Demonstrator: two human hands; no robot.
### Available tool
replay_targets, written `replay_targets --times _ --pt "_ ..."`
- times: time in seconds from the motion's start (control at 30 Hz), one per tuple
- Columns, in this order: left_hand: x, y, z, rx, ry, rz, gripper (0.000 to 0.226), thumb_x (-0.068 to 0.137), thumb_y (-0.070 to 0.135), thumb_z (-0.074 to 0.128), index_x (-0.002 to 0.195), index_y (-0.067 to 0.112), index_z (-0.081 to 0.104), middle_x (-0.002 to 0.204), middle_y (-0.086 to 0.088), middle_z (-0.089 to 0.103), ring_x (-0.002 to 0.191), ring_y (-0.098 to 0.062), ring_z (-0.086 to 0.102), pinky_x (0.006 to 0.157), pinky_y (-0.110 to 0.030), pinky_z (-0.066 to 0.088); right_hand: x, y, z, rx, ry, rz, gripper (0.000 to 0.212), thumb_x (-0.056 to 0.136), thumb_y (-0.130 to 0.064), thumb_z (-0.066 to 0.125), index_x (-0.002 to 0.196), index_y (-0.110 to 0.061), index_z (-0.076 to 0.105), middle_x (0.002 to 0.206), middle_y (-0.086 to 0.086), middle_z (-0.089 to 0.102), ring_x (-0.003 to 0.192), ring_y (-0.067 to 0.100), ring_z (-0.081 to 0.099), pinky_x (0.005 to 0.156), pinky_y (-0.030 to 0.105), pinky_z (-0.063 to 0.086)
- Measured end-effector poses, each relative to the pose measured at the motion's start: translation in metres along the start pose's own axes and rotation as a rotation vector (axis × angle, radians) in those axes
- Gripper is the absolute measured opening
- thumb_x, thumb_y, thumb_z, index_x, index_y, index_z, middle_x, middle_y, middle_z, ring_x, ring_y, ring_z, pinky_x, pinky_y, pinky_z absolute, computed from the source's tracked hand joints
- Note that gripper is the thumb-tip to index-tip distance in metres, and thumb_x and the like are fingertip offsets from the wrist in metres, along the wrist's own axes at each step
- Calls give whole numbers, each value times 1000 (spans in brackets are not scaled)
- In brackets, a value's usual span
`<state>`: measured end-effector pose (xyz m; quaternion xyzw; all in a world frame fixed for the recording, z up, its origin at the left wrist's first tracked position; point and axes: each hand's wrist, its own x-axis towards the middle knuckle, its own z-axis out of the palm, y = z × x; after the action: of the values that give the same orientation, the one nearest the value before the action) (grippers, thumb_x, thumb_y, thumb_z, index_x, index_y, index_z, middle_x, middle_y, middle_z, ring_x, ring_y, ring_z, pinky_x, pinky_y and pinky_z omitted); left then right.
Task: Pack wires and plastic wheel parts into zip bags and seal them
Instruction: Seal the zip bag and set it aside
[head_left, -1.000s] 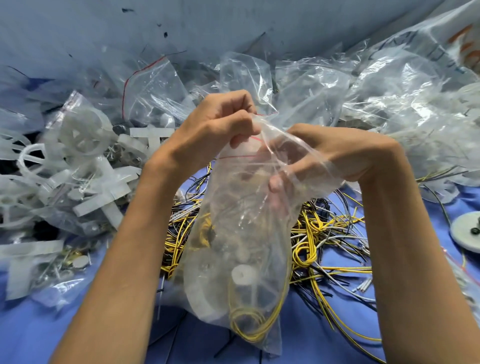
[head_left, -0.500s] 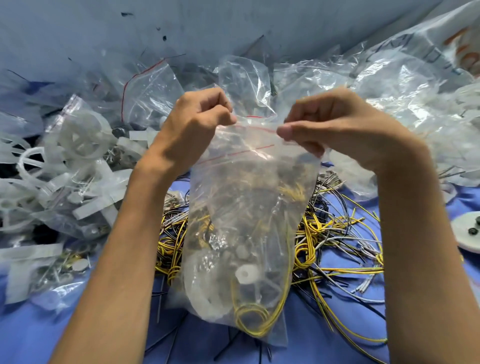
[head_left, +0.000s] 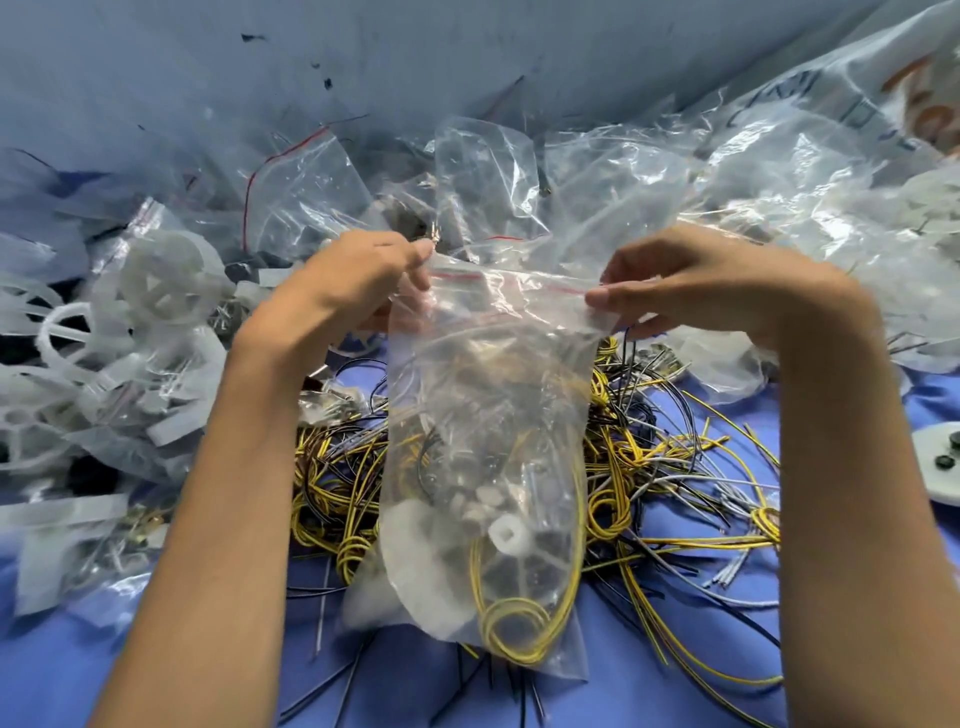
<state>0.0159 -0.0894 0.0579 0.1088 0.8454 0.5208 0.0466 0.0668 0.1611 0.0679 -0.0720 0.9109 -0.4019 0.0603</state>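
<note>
Above the wire heap (head_left: 649, 467), both hands (head_left: 358, 286) (head_left: 696, 291) pinch the zip bag (head_left: 483, 467); I'd press that strip evenly across.

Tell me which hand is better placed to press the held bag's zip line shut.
Probably the right hand: its thumb tip pinches the red zip line at the right end of the zip bag, ready to slide across. The left hand grips the other corner with curled fingers, a good anchor.

No legible text; blue and orange print on large plastic bag (head_left: 852, 98) unreadable.
</note>
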Motion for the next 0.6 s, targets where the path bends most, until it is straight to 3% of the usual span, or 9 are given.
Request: replay_targets --times 0.07,0.13,0.23,0.3,0.43,0.5,0.6 --pt "-1 0 -4 -30 31 50 29 97 19 49 69 14 56 67 -2 57 44 4 55 43 -9 43 -3 -6 2 111 -6 -60 29 73 -35 66 80 -8 62 73 2 73 70 14 69 72 27 57" --pt "-1 0 -8 -48 62 112 25 96 16 53 71 16 55 64 3 58 46 6 55 48 -8 44 -5 -12 1 218 54 -136 23 67 -29 67 77 -11 59 65 -2 70 64 7 67 66 19 57" --pt "0 0 -10 -26 124 213 18 92 14 59 75 19 58 56 11 60 51 3 55 57 -12 46 -11 -18 -4 334 103 -222 17 66 -21 69 76 -14 58 60 -5 66 60 5 64 63 17 55" --pt "1 0 -8 -46 169 222 15 90 14 62 78 20 57 62 6 62 55 -2 57 63 -20 48 -11 -18 -5 332 117 -201 12 72 -16 69 79 -12 59 59 -5 65 58 5 63 60 16 54" --pt "3 -4 -8 -34 127 112 7 91 22 61 85 22 56 80 1 66 59 4 64 54 -15 47 -7 -6 -4 164 53 12 17 85 -20 63 92 -4 64 68 1 69 60 6 65 64 22 57" --pt "2 -8 -13 -50 63 58 4 90 20 60 87 20 58 82 1 67 61 4 65 53 -11 48 -8 -2 -5 123 30 68 18 89 -21 61 89 -4 67 74 4 71 64 6 66 70 26 56" --pt "1 -11 -18 -87 75 46 6 90 16 61 86 20 61 75 5 68 63 3 65 56 -9 47 -8 -1 -7 177 83 53 18 90 -20 59 82 -6 68 75 5 71 63 6 66 70 20 57"
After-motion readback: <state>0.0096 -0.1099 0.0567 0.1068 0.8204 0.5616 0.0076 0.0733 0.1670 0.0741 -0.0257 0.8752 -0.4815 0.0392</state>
